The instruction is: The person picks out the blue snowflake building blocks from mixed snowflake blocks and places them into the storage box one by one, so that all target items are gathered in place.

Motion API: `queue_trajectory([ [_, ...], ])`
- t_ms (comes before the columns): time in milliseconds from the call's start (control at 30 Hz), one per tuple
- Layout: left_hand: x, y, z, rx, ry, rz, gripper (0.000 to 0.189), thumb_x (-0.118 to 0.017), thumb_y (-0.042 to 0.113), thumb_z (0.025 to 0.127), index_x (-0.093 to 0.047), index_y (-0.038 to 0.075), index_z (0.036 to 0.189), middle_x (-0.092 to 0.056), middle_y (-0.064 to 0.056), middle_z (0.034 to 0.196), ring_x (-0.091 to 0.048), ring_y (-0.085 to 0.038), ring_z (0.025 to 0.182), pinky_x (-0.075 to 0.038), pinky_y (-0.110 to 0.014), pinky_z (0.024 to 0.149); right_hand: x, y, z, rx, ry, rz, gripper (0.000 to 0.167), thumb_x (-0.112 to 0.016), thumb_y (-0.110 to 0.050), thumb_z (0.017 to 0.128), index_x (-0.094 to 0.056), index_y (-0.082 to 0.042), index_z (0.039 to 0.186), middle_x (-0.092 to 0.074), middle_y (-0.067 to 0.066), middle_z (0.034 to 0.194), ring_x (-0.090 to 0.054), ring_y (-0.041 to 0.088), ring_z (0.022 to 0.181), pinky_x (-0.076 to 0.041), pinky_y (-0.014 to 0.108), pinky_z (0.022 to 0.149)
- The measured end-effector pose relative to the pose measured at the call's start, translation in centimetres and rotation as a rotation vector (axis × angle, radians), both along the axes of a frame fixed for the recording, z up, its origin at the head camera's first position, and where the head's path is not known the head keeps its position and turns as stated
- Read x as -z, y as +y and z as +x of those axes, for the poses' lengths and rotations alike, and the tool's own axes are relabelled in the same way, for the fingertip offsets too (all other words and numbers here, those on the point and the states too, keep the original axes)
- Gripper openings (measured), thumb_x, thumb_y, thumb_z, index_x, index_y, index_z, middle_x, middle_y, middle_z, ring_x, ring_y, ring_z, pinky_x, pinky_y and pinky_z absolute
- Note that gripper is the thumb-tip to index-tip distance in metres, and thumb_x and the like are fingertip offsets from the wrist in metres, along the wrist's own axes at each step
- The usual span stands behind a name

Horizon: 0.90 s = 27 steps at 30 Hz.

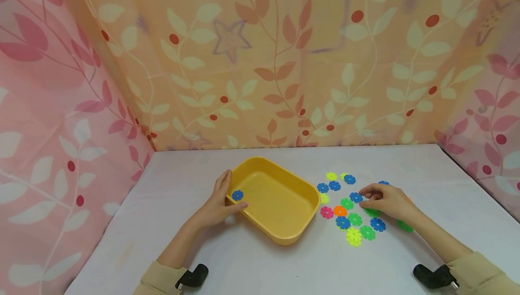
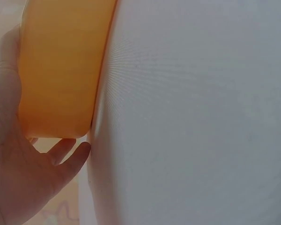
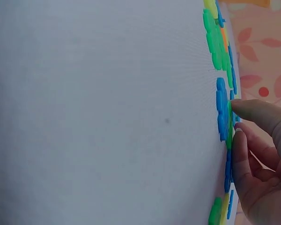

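In the right wrist view, thin discs point(image 3: 222, 110) are reached for by the right hand point(image 3: 264, 159); whether one is pinched cannot be told. Being flat, one could slip. In the left wrist view, the tub point(image 2: 65, 70) is gripped by the left hand point(image 2: 25, 173); tugged, it could tip. In the head view, it is seen left of the discs, on a white table point(image 1: 325, 268) walled by leafy cloth point(image 1: 264, 60).
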State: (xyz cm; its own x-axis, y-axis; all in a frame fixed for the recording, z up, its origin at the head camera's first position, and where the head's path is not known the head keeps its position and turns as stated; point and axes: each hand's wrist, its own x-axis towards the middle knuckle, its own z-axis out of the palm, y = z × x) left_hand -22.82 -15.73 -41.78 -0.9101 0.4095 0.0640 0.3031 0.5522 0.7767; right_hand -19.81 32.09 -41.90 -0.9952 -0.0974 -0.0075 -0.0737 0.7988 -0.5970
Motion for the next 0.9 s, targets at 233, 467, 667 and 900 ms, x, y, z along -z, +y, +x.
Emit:
queue_trajectory([
  [233,0.05,0.01,-0.03,-0.001,-0.002,-0.002,0.113,-0.073,0.044,0.086,0.009,0.011,0.156,0.012,-0.004,0.161,0.002,-0.031,0.147,-0.010,-0.054,0.115,-0.12,0.02,-0.11,-0.011,0.001,0.002,0.041,-0.078,-0.037,0.082,-0.069,-0.007,0.109,-0.056,0.000,0.084,-0.049,0.019,0.082,-0.041,0.023,0.063],
  [467,0.03,0.02,0.03,-0.011,-0.004,-0.008,0.112,-0.073,0.044,0.086,0.008,0.012,0.156,0.010,-0.002,0.161,0.001,-0.028,0.147,-0.011,-0.053,0.115,-0.12,0.05,-0.21,-0.012,0.010,0.003,0.037,-0.078,-0.037,0.083,-0.070,-0.008,0.106,-0.057,0.000,0.082,-0.049,0.019,0.081,-0.041,0.023,0.062],
  [667,0.09,0.03,0.02,-0.012,-0.002,-0.009,0.111,-0.073,0.043,0.086,0.007,0.011,0.156,0.010,-0.003,0.161,0.000,-0.029,0.147,-0.011,-0.054,0.115,0.00,0.04,-0.24,-0.011,0.023,0.013,0.036,-0.078,-0.036,0.083,-0.071,-0.008,0.104,-0.058,-0.001,0.081,-0.050,0.019,0.080,-0.042,0.022,0.062],
  [900,-0.07,0.07,0.01,-0.005,-0.003,-0.004,0.113,-0.074,0.043,0.086,0.008,0.011,0.156,0.011,-0.003,0.161,0.002,-0.029,0.147,-0.011,-0.053,0.115,0.29,0.22,-0.33,-0.009,0.051,0.023,0.033,-0.079,-0.033,0.082,-0.073,-0.008,0.102,-0.061,-0.003,0.078,-0.052,0.017,0.078,-0.045,0.021,0.062],
])
